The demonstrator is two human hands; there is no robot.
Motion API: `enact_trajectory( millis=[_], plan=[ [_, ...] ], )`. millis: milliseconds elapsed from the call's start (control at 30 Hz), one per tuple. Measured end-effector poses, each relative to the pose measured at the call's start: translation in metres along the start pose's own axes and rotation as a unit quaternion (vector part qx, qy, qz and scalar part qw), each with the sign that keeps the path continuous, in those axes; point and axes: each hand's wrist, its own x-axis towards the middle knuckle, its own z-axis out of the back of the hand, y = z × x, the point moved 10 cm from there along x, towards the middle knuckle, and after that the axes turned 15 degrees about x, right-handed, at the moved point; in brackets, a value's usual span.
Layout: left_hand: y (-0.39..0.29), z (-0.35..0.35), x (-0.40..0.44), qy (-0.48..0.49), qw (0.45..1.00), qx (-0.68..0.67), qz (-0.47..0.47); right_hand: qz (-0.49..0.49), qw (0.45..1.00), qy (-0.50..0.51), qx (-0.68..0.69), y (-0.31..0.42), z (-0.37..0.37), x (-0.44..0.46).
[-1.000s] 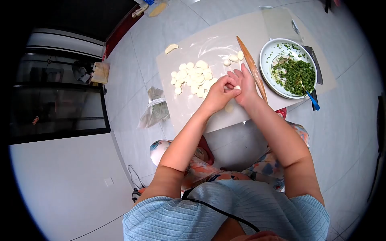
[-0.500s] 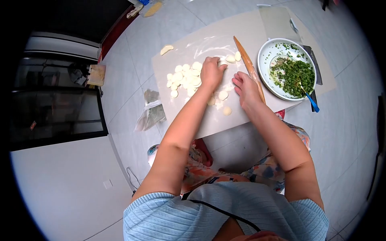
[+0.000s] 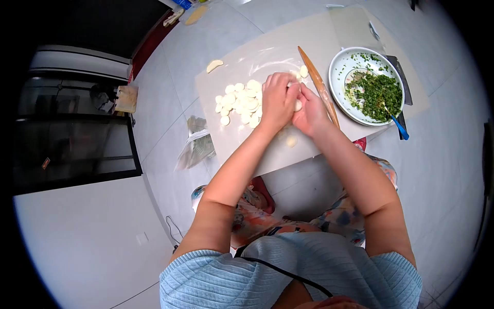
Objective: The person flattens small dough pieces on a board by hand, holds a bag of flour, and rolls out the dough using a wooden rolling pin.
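Above the floured board (image 3: 278,165), my two hands are brought together. My left hand (image 3: 278,100) is closed, its fingers curled over and hiding whatever is in them. My right hand (image 3: 313,116) is turned partly palm up, cupped against the left, with a small pale dough piece (image 3: 298,105) at its palm. Left of my hands lies a cluster of round dough pieces (image 3: 241,103). One flattened round (image 3: 292,141) rests nearer to me, and another dough piece (image 3: 303,71) sits beyond my hands. A tapered wooden rolling pin (image 3: 312,73) lies just right of my right hand.
On the right stands a white bowl (image 3: 337,77) of chopped green filling (image 3: 378,98), with a blue-handled spoon (image 3: 400,127) in it. A dark flat object (image 3: 405,95) is partly under the bowl. A longer dough strip (image 3: 214,65) lies at the far left. A plastic bag (image 3: 198,149) is beside the board.
My hands, apart before, have come together. The right moved up and left and turned palm up; a dough piece now shows at its palm.
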Motion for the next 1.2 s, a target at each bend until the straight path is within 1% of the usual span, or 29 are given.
enact_trajectory(
  millis=[33,100,133,167,200,233,267,333,433,500,533,567,600,633,667,700,733,767,800,833,867,900,967,1000,1067,1100,1133,1167,1200],
  plan=[
    [-0.005,-0.003,-0.003,-0.003,1.0,0.002,0.001,-0.028,0.999,0.036,-0.005,-0.004,-0.007,0.0],
    [-0.045,-0.014,-0.014,-0.046,0.992,0.074,-0.091,-0.079,0.991,0.107,-0.013,-0.012,-0.021,-0.003],
    [-0.056,-0.017,-0.017,-0.014,0.991,0.067,-0.117,-0.08,0.991,0.109,-0.013,-0.017,-0.024,-0.005],
    [-0.067,-0.019,-0.02,0.018,0.988,0.06,-0.141,-0.042,0.994,0.104,-0.01,-0.019,-0.028,-0.011],
    [-0.063,-0.018,-0.01,0.034,0.99,0.076,-0.116,-0.003,0.995,0.1,-0.01,-0.018,-0.032,-0.017],
    [-0.054,-0.019,-0.002,0.05,0.991,0.09,-0.089,0.008,0.991,0.133,-0.028,-0.015,-0.039,-0.017],
    [-0.048,-0.008,0.003,0.011,0.994,0.066,-0.091,0.02,0.985,0.166,-0.046,-0.012,-0.047,-0.018],
    [-0.056,-0.002,0.002,0.0,0.992,0.07,-0.105,-0.001,0.986,0.163,-0.032,-0.001,-0.041,-0.008],
    [-0.087,0.008,-0.01,-0.027,0.988,0.066,-0.136,-0.069,0.992,0.109,-0.005,-0.013,-0.05,-0.028],
    [-0.095,0.01,-0.012,-0.039,0.985,0.065,-0.154,0.002,0.995,0.079,-0.059,-0.001,-0.044,-0.025],
    [-0.095,0.009,-0.011,-0.042,0.984,0.065,-0.16,0.002,0.995,0.079,-0.058,-0.002,-0.046,-0.028],
    [-0.069,-0.007,0.0,0.025,0.997,-0.007,-0.068,0.006,0.994,0.076,-0.072,-0.002,-0.05,-0.034],
    [-0.049,-0.024,0.002,0.093,0.992,-0.079,0.027,0.01,0.994,0.072,-0.088,0.0,-0.051,-0.037],
    [-0.045,-0.022,0.001,0.093,0.992,-0.081,0.027,0.01,0.994,0.07,-0.089,0.003,-0.047,-0.033],
    [-0.03,-0.015,0.0,0.061,0.92,-0.375,0.094,-0.046,0.992,0.12,-0.018,-0.002,-0.05,-0.026],
    [-0.017,-0.014,-0.001,0.027,0.759,-0.633,0.151,-0.1,0.979,0.169,0.055,-0.007,-0.054,-0.022],
    [-0.005,-0.014,-0.003,0.027,0.785,-0.601,0.146,-0.063,0.984,0.164,0.031,-0.001,-0.048,-0.014],
    [0.001,-0.011,-0.008,0.03,0.785,-0.602,0.145,-0.06,0.984,0.164,0.032,0.001,-0.046,-0.013],
    [0.002,-0.016,-0.017,0.118,0.895,-0.411,0.128,-0.037,0.992,0.117,0.023,0.007,-0.035,-0.009],
    [0.005,-0.026,-0.029,0.197,0.955,-0.195,0.104,-0.016,0.997,0.07,0.014,0.012,-0.026,-0.006],
    [-0.012,-0.01,-0.031,0.1,0.982,-0.158,-0.006,0.03,0.998,0.01,-0.049,0.019,-0.018,-0.01],
    [-0.008,-0.014,-0.039,0.1,0.982,-0.158,-0.004,0.029,0.998,0.009,-0.048,0.016,-0.017,-0.01],
    [0.011,-0.034,-0.054,0.175,0.955,-0.211,0.112,0.04,0.995,-0.071,-0.05,0.016,0.004,-0.009],
    [0.028,-0.044,-0.059,0.195,0.931,-0.247,0.187,0.041,0.995,-0.073,-0.051,0.016,0.011,-0.004],
    [0.054,-0.059,-0.054,0.179,0.939,-0.225,0.189,0.09,0.975,-0.145,-0.14,0.028,0.035,0.001],
    [0.07,-0.064,-0.051,0.16,0.947,-0.199,0.193,0.09,0.975,-0.147,-0.14,0.03,0.038,0.001],
    [0.076,-0.063,-0.046,0.178,0.966,-0.067,0.174,0.099,0.967,-0.162,-0.168,0.034,0.038,-0.004],
    [0.082,-0.065,-0.038,0.178,0.966,-0.068,0.172,0.109,0.959,-0.176,-0.196,0.039,0.038,-0.007],
    [0.087,-0.07,-0.028,0.198,0.968,0.007,0.157,0.111,0.958,-0.177,-0.195,0.039,0.038,-0.008]
  ],
)
